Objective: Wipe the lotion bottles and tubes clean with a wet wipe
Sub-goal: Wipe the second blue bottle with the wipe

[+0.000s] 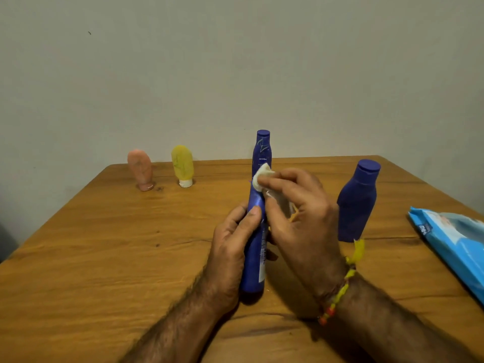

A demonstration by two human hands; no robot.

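My left hand [233,247] grips a tall blue lotion bottle [255,263] that stands upright on the wooden table [104,258]. My right hand [296,218] holds a white wet wipe [263,175] pressed against the top of that bottle. Behind it stands a second tall blue bottle [262,150] with a label. A squat blue bottle [357,200] stands to the right. A peach tube [141,169] and a yellow tube [182,165] stand cap-down at the back left.
A blue pack of wet wipes [453,242] lies at the table's right edge. A plain wall runs behind the table. My right wrist wears a yellow and orange thread band [340,292].
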